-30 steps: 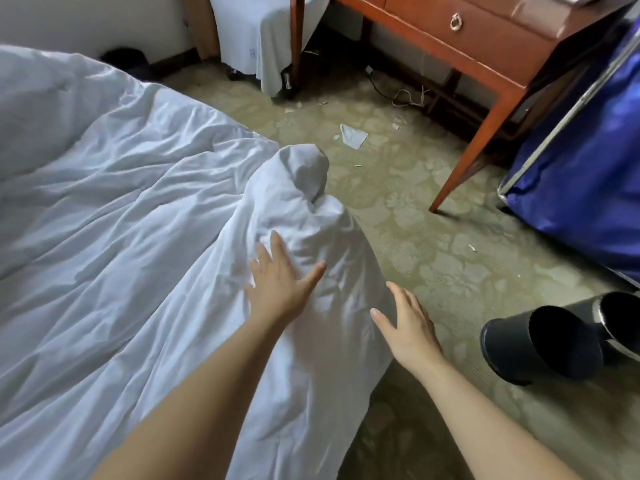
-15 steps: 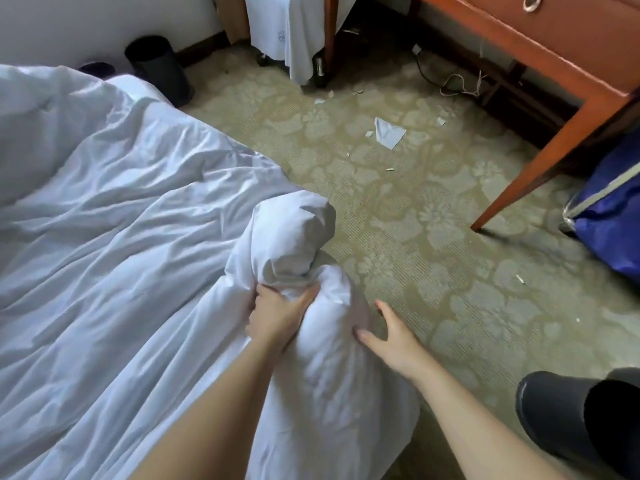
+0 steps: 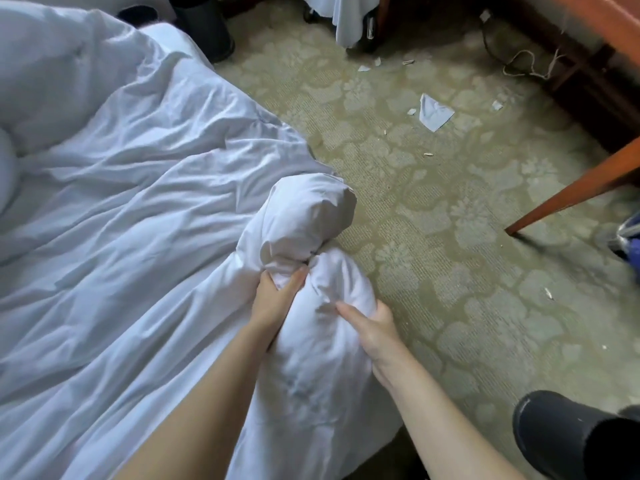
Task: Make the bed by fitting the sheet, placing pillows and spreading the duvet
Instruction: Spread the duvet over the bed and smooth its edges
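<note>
A white duvet lies rumpled across the bed and fills the left half of the view. Its near right corner is bunched into a rounded lump that hangs over the bed's edge. My left hand grips the fabric at the neck just below that lump, thumb and fingers curled into the cloth. My right hand holds the bulging fold right beside it, thumb on top and fingers wrapped round the far side. No pillows show clearly.
Patterned green carpet with paper scraps runs along the bed's right side. A wooden desk leg slants in at right, a black bin stands at the top, and dark bins lie at bottom right.
My left hand went from resting flat on the duvet to gripping its bunched corner. My right hand closed onto the fold beside it. The view tipped down toward the floor.
</note>
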A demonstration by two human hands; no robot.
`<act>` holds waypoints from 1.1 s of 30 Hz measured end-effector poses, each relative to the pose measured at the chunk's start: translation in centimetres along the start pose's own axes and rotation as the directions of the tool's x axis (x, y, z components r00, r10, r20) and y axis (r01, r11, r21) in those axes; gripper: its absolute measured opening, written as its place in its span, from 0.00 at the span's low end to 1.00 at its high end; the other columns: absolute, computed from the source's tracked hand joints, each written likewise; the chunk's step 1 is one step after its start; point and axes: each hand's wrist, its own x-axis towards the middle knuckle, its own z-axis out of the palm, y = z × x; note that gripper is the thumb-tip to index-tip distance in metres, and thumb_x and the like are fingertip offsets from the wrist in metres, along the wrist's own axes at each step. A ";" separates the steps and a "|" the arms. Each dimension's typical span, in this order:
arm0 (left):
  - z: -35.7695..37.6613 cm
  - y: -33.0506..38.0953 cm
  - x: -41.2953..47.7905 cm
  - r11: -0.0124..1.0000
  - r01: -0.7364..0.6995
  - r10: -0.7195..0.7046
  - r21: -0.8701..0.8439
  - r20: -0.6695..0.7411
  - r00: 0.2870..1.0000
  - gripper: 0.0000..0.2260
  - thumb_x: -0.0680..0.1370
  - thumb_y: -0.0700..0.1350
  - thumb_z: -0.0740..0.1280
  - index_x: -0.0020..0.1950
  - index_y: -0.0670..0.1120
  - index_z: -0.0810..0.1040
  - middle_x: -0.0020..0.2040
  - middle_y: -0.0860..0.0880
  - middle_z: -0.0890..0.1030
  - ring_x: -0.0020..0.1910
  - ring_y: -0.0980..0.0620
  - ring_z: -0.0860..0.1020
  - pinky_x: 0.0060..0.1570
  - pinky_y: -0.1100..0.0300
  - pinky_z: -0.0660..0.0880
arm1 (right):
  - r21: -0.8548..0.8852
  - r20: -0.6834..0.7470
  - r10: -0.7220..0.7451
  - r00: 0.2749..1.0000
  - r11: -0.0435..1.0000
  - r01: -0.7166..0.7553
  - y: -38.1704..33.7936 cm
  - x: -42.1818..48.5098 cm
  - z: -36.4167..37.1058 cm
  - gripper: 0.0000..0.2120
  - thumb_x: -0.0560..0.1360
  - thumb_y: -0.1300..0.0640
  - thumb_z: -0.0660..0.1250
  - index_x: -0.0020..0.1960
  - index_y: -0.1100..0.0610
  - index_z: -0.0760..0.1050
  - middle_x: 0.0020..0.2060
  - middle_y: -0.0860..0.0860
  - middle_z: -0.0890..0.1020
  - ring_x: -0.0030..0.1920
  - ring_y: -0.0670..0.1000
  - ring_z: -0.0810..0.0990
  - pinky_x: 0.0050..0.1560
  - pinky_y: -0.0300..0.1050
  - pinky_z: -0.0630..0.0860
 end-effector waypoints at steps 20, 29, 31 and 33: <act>18.8 -12.2 -22.6 0.937 -0.206 0.179 0.282 0.117 0.977 0.22 0.80 0.52 0.51 0.67 0.43 0.72 0.69 0.44 0.70 0.67 0.57 0.64 0.62 0.63 0.59 | -0.605 -0.095 -0.080 0.992 0.796 0.006 8.2 -12.9 -25.0 0.07 0.73 0.61 0.67 0.38 0.58 0.71 0.34 0.52 0.78 0.36 0.52 0.76 0.35 0.44 0.68; 14.4 -22.1 -24.3 0.955 0.285 -0.234 0.079 -0.389 0.891 0.07 0.78 0.47 0.64 0.48 0.44 0.72 0.53 0.44 0.73 0.55 0.43 0.73 0.57 0.50 0.71 | -0.878 0.002 0.168 0.986 0.472 -0.078 12.9 -8.4 -23.6 0.08 0.77 0.54 0.62 0.49 0.58 0.72 0.50 0.56 0.76 0.52 0.58 0.75 0.49 0.47 0.69; 13.1 -24.2 -24.4 0.895 0.446 -0.390 0.024 -0.446 0.806 0.14 0.77 0.51 0.66 0.55 0.43 0.71 0.60 0.41 0.70 0.60 0.40 0.71 0.61 0.45 0.69 | -0.843 0.003 0.097 0.995 0.536 -0.050 13.5 -7.6 -21.9 0.15 0.77 0.52 0.63 0.61 0.58 0.68 0.61 0.56 0.70 0.60 0.58 0.71 0.57 0.50 0.69; 12.6 -25.1 -24.0 0.842 0.529 -0.506 -0.105 -0.496 0.706 0.23 0.75 0.54 0.67 0.63 0.41 0.66 0.66 0.40 0.65 0.64 0.38 0.67 0.63 0.43 0.66 | -0.793 -0.039 0.026 0.999 0.607 -0.047 14.2 -6.5 -20.7 0.23 0.77 0.50 0.64 0.68 0.56 0.63 0.66 0.55 0.65 0.65 0.58 0.67 0.62 0.53 0.68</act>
